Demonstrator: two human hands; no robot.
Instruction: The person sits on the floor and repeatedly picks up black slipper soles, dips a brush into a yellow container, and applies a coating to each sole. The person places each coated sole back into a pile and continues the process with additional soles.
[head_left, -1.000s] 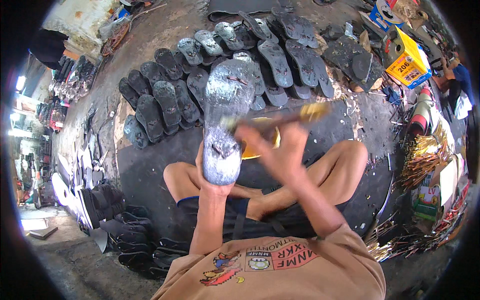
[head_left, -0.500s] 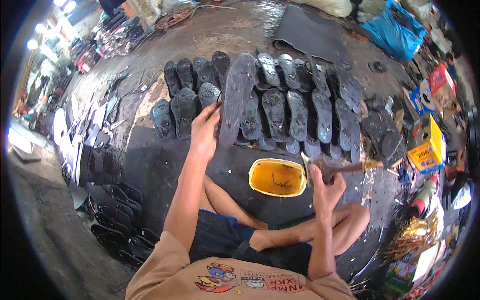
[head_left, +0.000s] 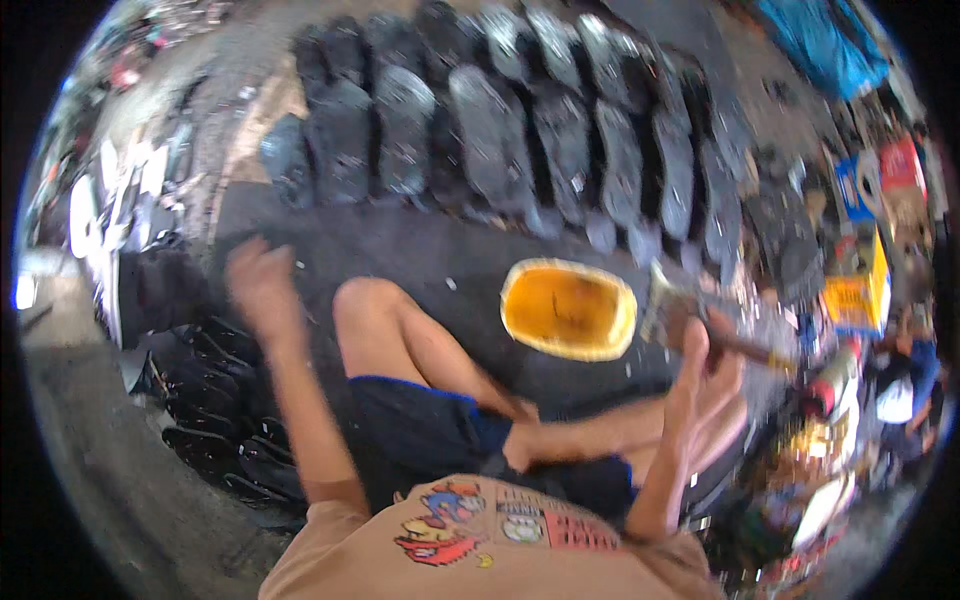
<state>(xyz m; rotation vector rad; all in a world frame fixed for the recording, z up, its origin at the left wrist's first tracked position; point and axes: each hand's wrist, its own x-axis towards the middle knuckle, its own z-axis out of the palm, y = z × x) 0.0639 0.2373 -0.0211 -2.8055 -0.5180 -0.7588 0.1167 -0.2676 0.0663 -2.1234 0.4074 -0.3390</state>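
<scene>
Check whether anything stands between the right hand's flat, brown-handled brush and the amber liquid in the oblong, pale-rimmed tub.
Only the right rim of the tub lies between the brush, held by the right hand, and the liquid; no other obstacle is visible.

Tan T-shirt (head_left: 490, 555) with cartoon print (head_left: 440, 530), blue-edged dark shorts (head_left: 430, 412)

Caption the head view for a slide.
Right hand grips brown-handled brush beside pale rounded tub of amber liquid, near grey soles.
</scene>
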